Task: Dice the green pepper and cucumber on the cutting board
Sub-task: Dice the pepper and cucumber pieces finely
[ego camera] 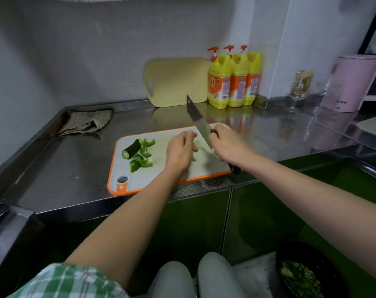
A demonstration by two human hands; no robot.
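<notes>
Cucumber stub (pixel 131 151), short and dark-skinned, lies at the left end of the white, orange-rimmed plastic cutting board (pixel 127 171) on the steel surface (pixel 75 168). Its long axis slants from near left to far right, and curled green pepper pieces (pixel 144 156) lie touching it and just beside it on the right. Both lie left of the left hand (pixel 180 151), which hovers over the board's middle, fingers (pixel 190 134) relaxed and holding nothing. Right hand (pixel 230 145) grips the handle of a steel cleaver (pixel 199 121), blade raised and tilted away. The left hand is judged nearer and would reach leftward to feed the blade.
</notes>
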